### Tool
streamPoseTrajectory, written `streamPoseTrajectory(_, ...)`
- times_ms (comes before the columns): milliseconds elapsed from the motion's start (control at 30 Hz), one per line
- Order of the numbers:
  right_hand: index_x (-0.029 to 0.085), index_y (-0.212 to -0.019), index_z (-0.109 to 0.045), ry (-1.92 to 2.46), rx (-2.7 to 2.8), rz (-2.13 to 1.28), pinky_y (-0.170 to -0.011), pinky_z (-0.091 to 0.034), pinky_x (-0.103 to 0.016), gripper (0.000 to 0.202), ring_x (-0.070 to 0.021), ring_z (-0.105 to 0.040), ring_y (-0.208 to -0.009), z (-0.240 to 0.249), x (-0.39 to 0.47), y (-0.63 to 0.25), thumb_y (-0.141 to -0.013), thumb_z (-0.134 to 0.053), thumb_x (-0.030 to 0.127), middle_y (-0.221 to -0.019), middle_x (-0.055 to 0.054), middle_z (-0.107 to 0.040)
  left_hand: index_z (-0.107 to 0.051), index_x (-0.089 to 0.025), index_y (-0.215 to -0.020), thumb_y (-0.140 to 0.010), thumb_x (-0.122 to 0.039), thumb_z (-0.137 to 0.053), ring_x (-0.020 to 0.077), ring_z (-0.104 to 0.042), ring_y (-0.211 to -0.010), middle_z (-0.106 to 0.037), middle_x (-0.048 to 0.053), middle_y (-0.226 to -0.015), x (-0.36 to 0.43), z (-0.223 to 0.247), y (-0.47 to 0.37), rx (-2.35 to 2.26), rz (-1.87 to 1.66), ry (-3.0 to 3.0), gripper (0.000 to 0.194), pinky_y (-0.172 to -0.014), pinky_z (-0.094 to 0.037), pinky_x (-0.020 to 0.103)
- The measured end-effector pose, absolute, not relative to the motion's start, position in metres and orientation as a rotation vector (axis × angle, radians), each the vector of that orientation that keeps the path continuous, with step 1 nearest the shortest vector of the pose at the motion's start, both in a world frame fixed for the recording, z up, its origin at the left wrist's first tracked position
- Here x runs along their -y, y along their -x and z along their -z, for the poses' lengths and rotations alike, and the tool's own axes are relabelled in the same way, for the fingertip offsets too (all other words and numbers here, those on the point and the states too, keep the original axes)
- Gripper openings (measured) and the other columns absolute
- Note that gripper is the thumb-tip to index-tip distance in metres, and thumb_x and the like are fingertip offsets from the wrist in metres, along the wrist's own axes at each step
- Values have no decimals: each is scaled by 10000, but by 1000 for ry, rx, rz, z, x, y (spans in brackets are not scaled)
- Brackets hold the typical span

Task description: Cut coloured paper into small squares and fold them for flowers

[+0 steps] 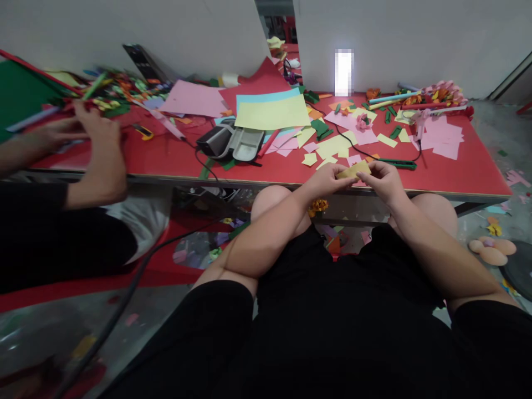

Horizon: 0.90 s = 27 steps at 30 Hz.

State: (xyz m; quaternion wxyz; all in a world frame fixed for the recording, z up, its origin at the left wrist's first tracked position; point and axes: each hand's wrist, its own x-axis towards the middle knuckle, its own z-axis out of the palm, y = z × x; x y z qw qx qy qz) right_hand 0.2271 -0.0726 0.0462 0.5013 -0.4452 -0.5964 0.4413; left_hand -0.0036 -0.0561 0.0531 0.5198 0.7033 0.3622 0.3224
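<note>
A small piece of yellow paper (pixel 353 169) is held just over the front edge of the red table (pixel 449 176). My left hand (pixel 328 180) pinches its left end, and my right hand (pixel 384 178) grips its right end between thumb and fingers. Whether the paper is folded I cannot tell. Just beyond my right hand lies a green-handled cutter (pixel 397 164). Yellow and pink paper scraps (pixel 332 147) are spread behind my left hand, with a pink paper flower (pixel 363 121) farther back.
A pink glue gun (pixel 419 126) with a black cord stands at the right, near pink sheets (pixel 443 136). Left of centre are an open black case (pixel 233 141) and a large yellow sheet (pixel 272 113). At the far left a co-worker's hands (pixel 97 130) are busy over the table.
</note>
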Motion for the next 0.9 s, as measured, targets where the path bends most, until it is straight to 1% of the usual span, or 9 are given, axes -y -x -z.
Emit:
streamPoseTrajectory(133,254,-807,-770,1128,1412,-1059,-685,-530,-361,558,-193,-636,-743,-46,72,-229,-656,-1110,670,-793,-33,-757,-828,-210,-832,-907,-623,-962,143,-499,-661,-651,6,-724,62,-58,3,-905,-817,-1698,440,-639,-305,330)
streamPoseTrajectory(267,239,-777,-837,1166,1451,-1057,-626,-465,-327,594,-170,-599,-681,-48,74,-231,-597,-1148,712,-745,-36,-786,-896,-181,-944,-848,-568,-918,146,-539,-688,-674,-10,-741,63,-55,2,-916,-759,-1680,399,-662,-342,303)
streamPoseTrajectory(400,236,-771,-867,1179,1502,-1024,-588,-440,-318,555,-154,-562,-629,-50,77,-231,-623,-1144,694,-694,-25,-767,-954,-183,-1038,-854,-629,-938,150,-558,-702,-700,-9,-755,60,-50,1,-924,-751,-1721,482,-682,-360,295)
streamPoseTrajectory(533,244,-765,-844,1201,1489,-955,-568,-386,-306,517,-141,-514,-609,-50,76,-232,-639,-1115,666,-647,4,-711,-942,-189,-989,-864,-659,-967,142,-521,-672,-681,-7,-731,57,-47,0,-946,-764,-1679,487,-659,-330,300)
streamPoseTrajectory(600,251,-771,-820,1190,1446,-938,-580,-431,-312,500,-152,-564,-627,-51,74,-234,-658,-1100,650,-668,1,-719,-901,-197,-914,-856,-669,-1002,139,-521,-665,-689,3,-737,54,-46,0,-938,-801,-1641,486,-641,-329,303)
streamPoseTrajectory(667,265,-789,-802,1166,1393,-936,-611,-522,-336,488,-178,-645,-658,-52,72,-238,-684,-1085,648,-704,-7,-746,-858,-204,-857,-840,-671,-1038,133,-533,-653,-710,16,-749,51,-46,1,-929,-846,-1584,500,-621,-348,305)
streamPoseTrajectory(767,274,-824,-814,1143,1348,-966,-685,-649,-390,467,-212,-741,-696,-54,70,-243,-691,-1095,622,-745,-21,-790,-799,-206,-813,-797,-658,-1111,128,-586,-653,-720,16,-746,47,-47,2,-933,-914,-1492,550,-633,-447,299)
streamPoseTrajectory(833,267,-826,-820,1149,1339,-976,-706,-690,-412,461,-225,-776,-693,-56,70,-246,-666,-1121,578,-742,-30,-801,-748,-205,-785,-754,-648,-1157,122,-609,-654,-707,5,-727,45,-48,3,-920,-952,-1451,604,-659,-503,300)
streamPoseTrajectory(900,262,-814,-812,1165,1329,-956,-699,-707,-421,476,-238,-797,-682,-57,70,-247,-639,-1142,556,-719,-32,-795,-718,-208,-780,-707,-662,-1181,115,-609,-645,-694,-4,-710,45,-50,3,-896,-977,-1427,652,-661,-510,299)
